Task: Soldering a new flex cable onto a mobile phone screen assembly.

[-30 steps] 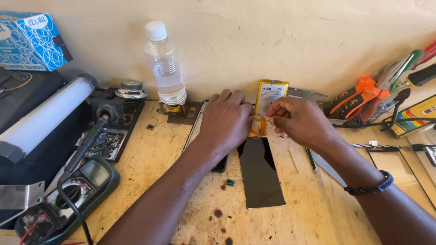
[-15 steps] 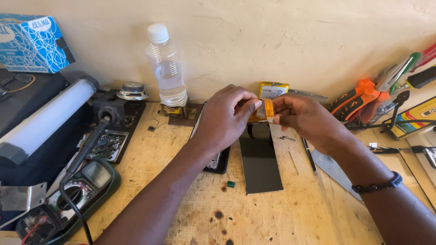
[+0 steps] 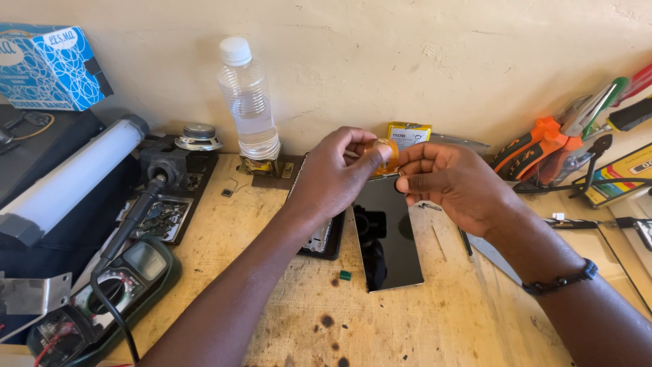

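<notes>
Black screen panel (image 3: 386, 231) lifted higher than before, both hands pinching top.

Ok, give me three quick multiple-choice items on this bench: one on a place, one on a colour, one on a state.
1. Where does the clear bottle stand?
A. against the wall
B. at the bench's near edge
C. on the blue box

2. What colour is the bottle's cap?
A. red
B. white
C. green

3. How is the black phone screen?
A. lying free
B. held at its top end
C. wrapped in cloth

Answers: 1 A, it stands by the wall. 2 B, the cap is white. 3 B, the left hand and right hand pinch its top.
</notes>
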